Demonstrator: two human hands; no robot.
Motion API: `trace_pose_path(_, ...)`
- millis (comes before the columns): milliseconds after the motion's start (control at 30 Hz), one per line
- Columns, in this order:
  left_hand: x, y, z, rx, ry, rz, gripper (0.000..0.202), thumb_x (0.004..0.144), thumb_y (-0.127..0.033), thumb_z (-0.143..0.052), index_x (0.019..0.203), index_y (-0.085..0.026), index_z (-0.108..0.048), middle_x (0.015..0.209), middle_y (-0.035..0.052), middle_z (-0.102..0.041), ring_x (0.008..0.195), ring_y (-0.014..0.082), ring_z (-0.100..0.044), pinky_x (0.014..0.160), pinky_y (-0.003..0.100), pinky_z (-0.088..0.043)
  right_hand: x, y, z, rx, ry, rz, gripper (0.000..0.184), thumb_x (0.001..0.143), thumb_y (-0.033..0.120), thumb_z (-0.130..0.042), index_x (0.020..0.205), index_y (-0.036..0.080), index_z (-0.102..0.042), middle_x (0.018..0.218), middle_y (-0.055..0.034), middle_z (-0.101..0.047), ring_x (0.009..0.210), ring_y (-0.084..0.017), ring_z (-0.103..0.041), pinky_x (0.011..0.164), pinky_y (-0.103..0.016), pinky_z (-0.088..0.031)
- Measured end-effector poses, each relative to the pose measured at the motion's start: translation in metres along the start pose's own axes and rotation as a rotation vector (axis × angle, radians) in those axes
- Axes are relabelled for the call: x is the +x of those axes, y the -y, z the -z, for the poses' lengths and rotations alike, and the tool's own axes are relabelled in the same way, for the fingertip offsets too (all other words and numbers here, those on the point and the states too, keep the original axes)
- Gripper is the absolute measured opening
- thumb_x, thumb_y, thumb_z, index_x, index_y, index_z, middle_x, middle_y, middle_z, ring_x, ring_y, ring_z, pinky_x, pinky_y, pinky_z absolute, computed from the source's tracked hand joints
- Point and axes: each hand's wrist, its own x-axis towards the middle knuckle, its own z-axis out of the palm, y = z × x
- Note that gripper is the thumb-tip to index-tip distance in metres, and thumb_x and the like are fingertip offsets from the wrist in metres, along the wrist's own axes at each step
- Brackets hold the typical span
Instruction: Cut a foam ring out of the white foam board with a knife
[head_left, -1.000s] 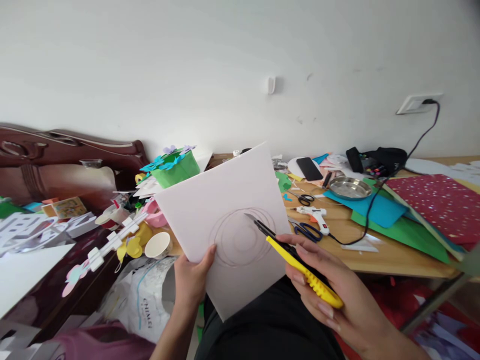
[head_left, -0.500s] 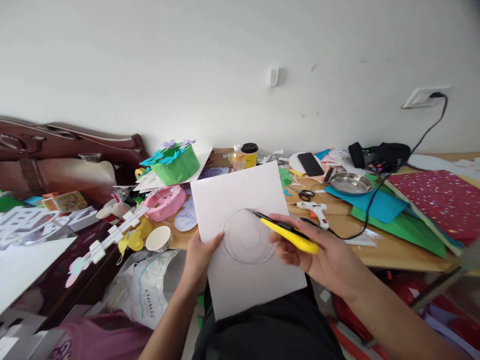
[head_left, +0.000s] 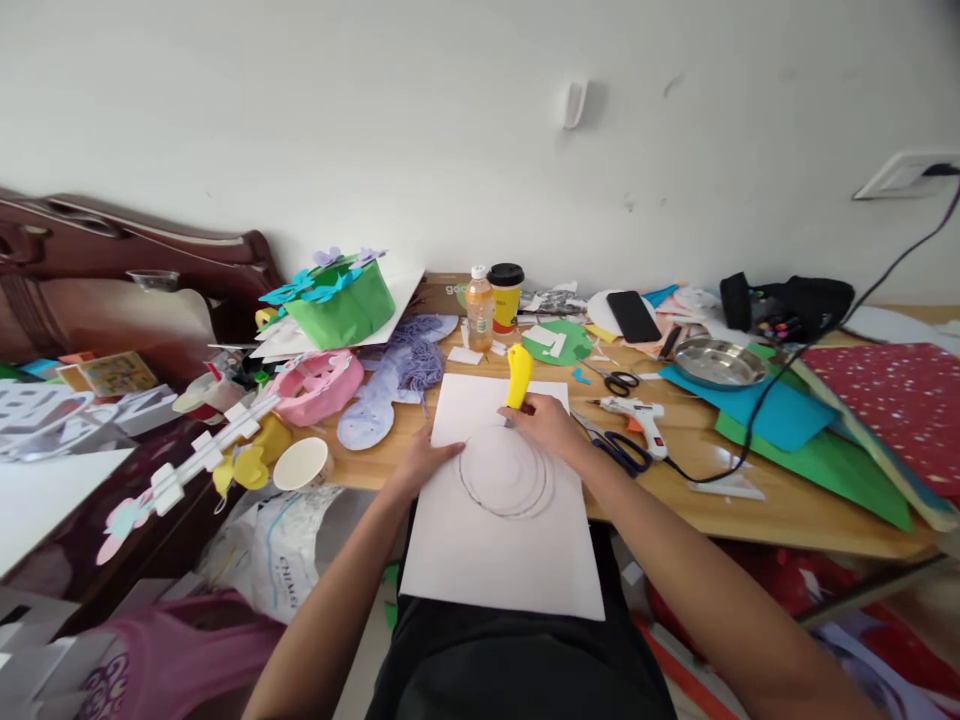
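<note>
A white board [head_left: 502, 560] lies across my lap and the table's front edge, with overlapping circles drawn in pencil on it. My left hand [head_left: 429, 458] grips its left edge, thumb on top beside the drawn line and fingers out of sight underneath. In my right hand [head_left: 550, 425] is a yellow utility knife [head_left: 518, 377], its handle standing up and leaning away from me. The blade end is low over the top right of the circle; whether it touches the board I cannot tell.
Right of the board lie scissors [head_left: 626, 452], a glue gun [head_left: 634, 415] with a cord, and a metal dish [head_left: 720, 362]. Behind stand a bottle [head_left: 480, 310] and a lidded cup [head_left: 506, 298]. A paper cup [head_left: 302, 464] and pink paper ring [head_left: 319, 390] sit left.
The board has tipped flatter and lower. My right hand has turned the utility knife from lying sideways to upright and brought it down to the circle. My left hand keeps its hold.
</note>
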Motion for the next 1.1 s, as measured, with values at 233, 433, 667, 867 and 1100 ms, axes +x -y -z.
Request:
trace_pose_path(233,0.005,0.01,0.004,0.277,-0.052,-0.117,0.086,0.07,-0.038,-0.087,0.144,-0.017,-0.05,0.145,0.018,-0.059,0.132,0.0351,-0.057,0.111,0.044,-0.044,-0.01,-0.02,-0.01,-0.03,-0.004,0.075,0.038,0.084,0.055,-0.065,0.072,0.018,-0.066,0.068,-0.0034,-0.068,0.062,-0.017,-0.056,0.057,-0.027,-0.039)
trace_pose_path(433,-0.003,0.014,0.001,0.385,-0.137,-0.103,0.091,0.073,-0.046,-0.085,0.15,-0.021,-0.045,0.14,0.0182,-0.063,0.132,0.038,-0.057,0.108,0.045,-0.042,-0.012,-0.027,-0.017,-0.069,-0.003,0.139,0.034,0.087,0.05,-0.064,0.076,0.018,-0.066,0.07,-0.0045,-0.069,0.063,-0.018,-0.058,0.06,-0.029,-0.04)
trace_pose_path(667,-0.002,0.02,0.001,0.384,-0.147,-0.119,0.093,0.071,-0.049,-0.085,0.151,-0.021,-0.045,0.141,0.0177,-0.062,0.127,0.0373,-0.06,0.106,0.044,-0.044,-0.012,-0.03,-0.02,-0.077,-0.043,0.177,0.034,0.088,0.049,-0.062,0.076,0.018,-0.065,0.07,-0.0047,-0.068,0.062,-0.017,-0.058,0.06,-0.028,-0.042)
trace_pose_path(867,-0.001,0.024,0.002,0.389,-0.109,-0.162,0.087,0.077,-0.048,-0.08,0.152,-0.023,-0.043,0.145,0.0154,-0.059,0.124,0.036,-0.062,0.104,0.045,-0.046,-0.021,-0.032,-0.018,-0.12,-0.12,0.208,0.038,0.09,0.05,-0.059,0.068,0.02,-0.057,0.061,-0.0035,-0.062,0.056,-0.016,-0.052,0.057,-0.028,-0.038)
trace_pose_path(1100,-0.001,0.026,0.003,0.354,-0.095,-0.221,0.078,0.079,-0.045,-0.079,0.147,-0.022,-0.049,0.143,0.013,-0.061,0.128,0.0338,-0.06,0.107,0.043,-0.046,-0.026,-0.035,-0.021,-0.172,-0.163,0.241,0.039,0.089,0.052,-0.06,0.065,0.022,-0.053,0.062,-0.0041,-0.062,0.056,-0.016,-0.051,0.06,-0.03,-0.038)
